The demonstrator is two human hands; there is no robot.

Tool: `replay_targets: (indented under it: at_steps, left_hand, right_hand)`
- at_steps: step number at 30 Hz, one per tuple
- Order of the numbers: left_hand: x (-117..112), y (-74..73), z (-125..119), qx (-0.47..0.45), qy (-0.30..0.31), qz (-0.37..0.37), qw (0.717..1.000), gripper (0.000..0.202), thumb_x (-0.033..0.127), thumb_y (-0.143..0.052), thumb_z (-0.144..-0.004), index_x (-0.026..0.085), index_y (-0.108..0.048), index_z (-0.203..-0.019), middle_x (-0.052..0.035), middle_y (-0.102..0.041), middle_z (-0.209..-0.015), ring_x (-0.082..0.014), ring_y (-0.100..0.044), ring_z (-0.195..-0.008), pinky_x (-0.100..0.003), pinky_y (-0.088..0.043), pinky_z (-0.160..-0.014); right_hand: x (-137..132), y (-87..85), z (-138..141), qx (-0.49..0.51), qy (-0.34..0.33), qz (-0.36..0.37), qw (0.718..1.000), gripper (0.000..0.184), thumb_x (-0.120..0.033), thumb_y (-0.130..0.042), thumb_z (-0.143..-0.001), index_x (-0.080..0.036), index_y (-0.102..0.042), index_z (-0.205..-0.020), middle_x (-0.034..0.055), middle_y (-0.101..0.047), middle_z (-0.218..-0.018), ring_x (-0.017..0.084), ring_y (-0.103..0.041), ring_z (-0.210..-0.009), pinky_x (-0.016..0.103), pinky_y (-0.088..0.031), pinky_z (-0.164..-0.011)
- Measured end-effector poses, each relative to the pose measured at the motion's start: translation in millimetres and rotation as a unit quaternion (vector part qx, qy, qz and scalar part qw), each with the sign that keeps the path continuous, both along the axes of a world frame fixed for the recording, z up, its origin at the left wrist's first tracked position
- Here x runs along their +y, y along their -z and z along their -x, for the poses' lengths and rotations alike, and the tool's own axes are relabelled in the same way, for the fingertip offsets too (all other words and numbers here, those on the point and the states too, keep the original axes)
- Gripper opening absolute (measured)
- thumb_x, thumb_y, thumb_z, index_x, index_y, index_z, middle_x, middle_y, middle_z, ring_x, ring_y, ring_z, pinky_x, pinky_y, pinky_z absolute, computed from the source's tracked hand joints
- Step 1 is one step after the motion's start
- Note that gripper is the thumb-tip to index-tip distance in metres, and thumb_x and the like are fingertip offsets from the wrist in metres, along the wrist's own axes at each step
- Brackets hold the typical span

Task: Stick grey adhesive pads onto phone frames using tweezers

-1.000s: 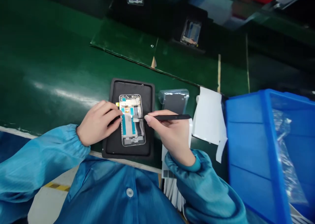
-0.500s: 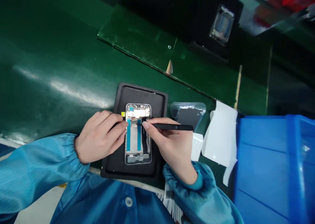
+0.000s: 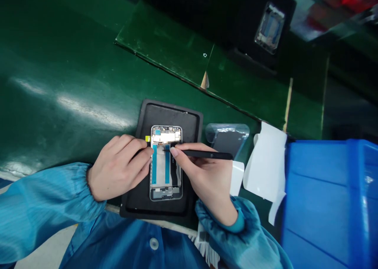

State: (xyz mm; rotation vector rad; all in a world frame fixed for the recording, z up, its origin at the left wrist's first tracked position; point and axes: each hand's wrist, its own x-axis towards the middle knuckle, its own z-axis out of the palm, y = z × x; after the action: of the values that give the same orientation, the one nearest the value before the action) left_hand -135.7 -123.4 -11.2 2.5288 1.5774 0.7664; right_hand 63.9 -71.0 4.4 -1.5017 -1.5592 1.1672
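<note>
An open phone frame (image 3: pixel 165 162) with blue strips and a circuit board lies in a black tray (image 3: pixel 165 115) on the green surface. My left hand (image 3: pixel 118 168) rests on the tray with its fingers curled against the phone's left edge. My right hand (image 3: pixel 203 174) pinches black tweezers (image 3: pixel 203 154), whose tip touches the upper middle of the phone's inside. Both arms wear blue sleeves.
A blue plastic bin (image 3: pixel 327 206) stands at the right. White sheets (image 3: pixel 265 162) and a clear bag with a dark part (image 3: pixel 227 137) lie between bin and tray. Another phone frame (image 3: pixel 270 26) sits on a black tray farther back. The green conveyor (image 3: pixel 59 84) stretches left.
The view has shifted, so everything sits lower and more to the right. The tweezers' tip has moved from the phone's middle up toward its top; my left hand stays at the left edge.
</note>
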Motion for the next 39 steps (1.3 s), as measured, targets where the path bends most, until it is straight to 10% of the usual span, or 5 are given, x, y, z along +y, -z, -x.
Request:
replay_targets:
  at_steps: [39]
  left_hand:
    - [6.1,-14.8,-4.1,0.167,0.040,0.055,0.984,0.038,0.028,-0.054,-0.095,0.019,-0.060,-0.131,-0.0133,-0.062,-0.127,-0.0327,-0.056,-0.110,-0.048,-0.049,-0.088]
  right_hand:
    - [1.8,10.8,-6.8,0.071,0.045,-0.004,0.997,0.013,-0.029,-0.082,-0.075,-0.021,-0.075,-0.083,0.0028,-0.077,-0.082,0.016,-0.073,-0.067,0.027,-0.063,-0.061]
